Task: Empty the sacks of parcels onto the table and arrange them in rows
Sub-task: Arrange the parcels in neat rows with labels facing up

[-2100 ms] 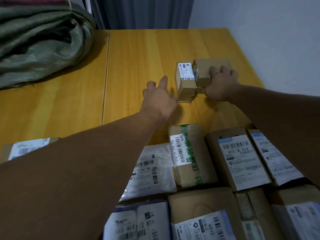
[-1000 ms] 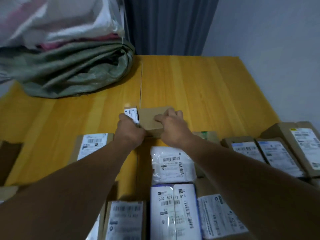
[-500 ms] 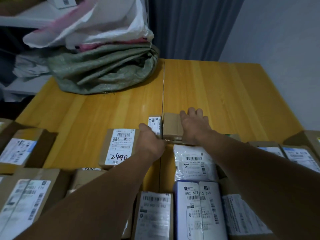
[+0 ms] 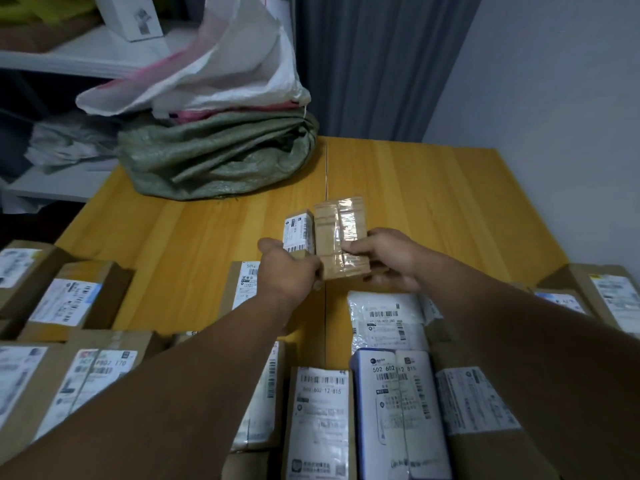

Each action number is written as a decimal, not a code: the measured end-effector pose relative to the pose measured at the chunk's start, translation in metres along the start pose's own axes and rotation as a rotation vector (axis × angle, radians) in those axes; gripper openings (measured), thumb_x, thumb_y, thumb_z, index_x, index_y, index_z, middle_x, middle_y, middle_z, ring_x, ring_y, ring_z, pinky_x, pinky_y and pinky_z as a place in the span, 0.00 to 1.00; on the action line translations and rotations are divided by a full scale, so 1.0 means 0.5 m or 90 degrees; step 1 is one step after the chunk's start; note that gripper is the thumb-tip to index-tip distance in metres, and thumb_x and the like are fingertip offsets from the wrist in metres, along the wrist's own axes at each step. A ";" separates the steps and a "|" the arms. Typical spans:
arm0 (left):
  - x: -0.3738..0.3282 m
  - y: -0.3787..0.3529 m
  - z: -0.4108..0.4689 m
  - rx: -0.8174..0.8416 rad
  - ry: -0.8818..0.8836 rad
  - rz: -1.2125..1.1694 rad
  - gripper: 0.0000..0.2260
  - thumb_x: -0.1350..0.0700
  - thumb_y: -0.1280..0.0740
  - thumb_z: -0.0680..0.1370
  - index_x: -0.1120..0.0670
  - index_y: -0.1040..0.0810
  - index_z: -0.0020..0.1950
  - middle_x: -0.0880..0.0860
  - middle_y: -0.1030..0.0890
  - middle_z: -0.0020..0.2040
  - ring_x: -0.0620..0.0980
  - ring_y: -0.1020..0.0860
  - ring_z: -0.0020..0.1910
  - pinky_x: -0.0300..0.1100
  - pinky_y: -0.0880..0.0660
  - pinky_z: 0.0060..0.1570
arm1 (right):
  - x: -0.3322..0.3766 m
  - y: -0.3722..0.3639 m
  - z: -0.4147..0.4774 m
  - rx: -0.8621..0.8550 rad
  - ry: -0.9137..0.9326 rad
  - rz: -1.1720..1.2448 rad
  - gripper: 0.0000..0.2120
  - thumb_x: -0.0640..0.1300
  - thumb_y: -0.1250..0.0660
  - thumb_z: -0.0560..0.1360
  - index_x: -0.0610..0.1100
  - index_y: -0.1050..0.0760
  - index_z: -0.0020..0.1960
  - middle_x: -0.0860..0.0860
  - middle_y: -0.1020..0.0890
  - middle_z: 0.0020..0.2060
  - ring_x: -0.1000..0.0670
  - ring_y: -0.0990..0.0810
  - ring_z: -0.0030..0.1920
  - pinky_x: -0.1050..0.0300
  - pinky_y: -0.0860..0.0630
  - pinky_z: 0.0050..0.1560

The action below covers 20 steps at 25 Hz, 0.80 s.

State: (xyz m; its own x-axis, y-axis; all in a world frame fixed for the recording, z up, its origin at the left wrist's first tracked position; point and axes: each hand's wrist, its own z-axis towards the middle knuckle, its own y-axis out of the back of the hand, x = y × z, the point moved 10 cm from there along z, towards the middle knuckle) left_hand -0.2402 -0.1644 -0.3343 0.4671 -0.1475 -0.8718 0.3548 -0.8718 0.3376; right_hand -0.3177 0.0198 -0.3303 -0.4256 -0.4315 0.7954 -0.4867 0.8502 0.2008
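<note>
Centre frame, the left hand (image 4: pixel 287 271) grips a small white-labelled cardboard box (image 4: pixel 298 233); the right hand (image 4: pixel 389 259) pinches a tape-wrapped brown cardboard box (image 4: pixel 341 233) between curled fingers (image 4: pixel 353 245).

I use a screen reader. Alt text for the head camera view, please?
A person's left hand holds a small labelled box and the right hand a taped brown box, side by side over a yellow wooden table. Labelled parcels lie in rows nearby; folded sacks sit at the far left.

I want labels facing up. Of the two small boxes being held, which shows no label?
The taped box in the right hand: bare cardboard under clear tape. The labelled box in the left hand shows a white barcode sticker.
</note>
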 end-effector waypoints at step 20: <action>-0.046 0.136 -0.120 -0.005 -0.145 0.116 0.31 0.50 0.20 0.57 0.43 0.30 0.56 0.46 0.20 0.49 0.48 0.19 0.45 0.51 0.18 0.42 | 0.015 -0.120 -0.112 -0.233 0.024 0.076 0.51 0.64 0.17 0.52 0.44 0.33 0.66 0.49 0.16 0.51 0.48 0.14 0.47 0.48 0.16 0.42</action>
State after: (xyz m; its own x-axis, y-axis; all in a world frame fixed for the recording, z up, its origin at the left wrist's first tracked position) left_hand -0.1783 -0.1921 -0.2698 0.3300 -0.4034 -0.8534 0.2887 -0.8176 0.4981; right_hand -0.2491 -0.0173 -0.3046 -0.4305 -0.3178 0.8448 -0.1281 0.9480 0.2913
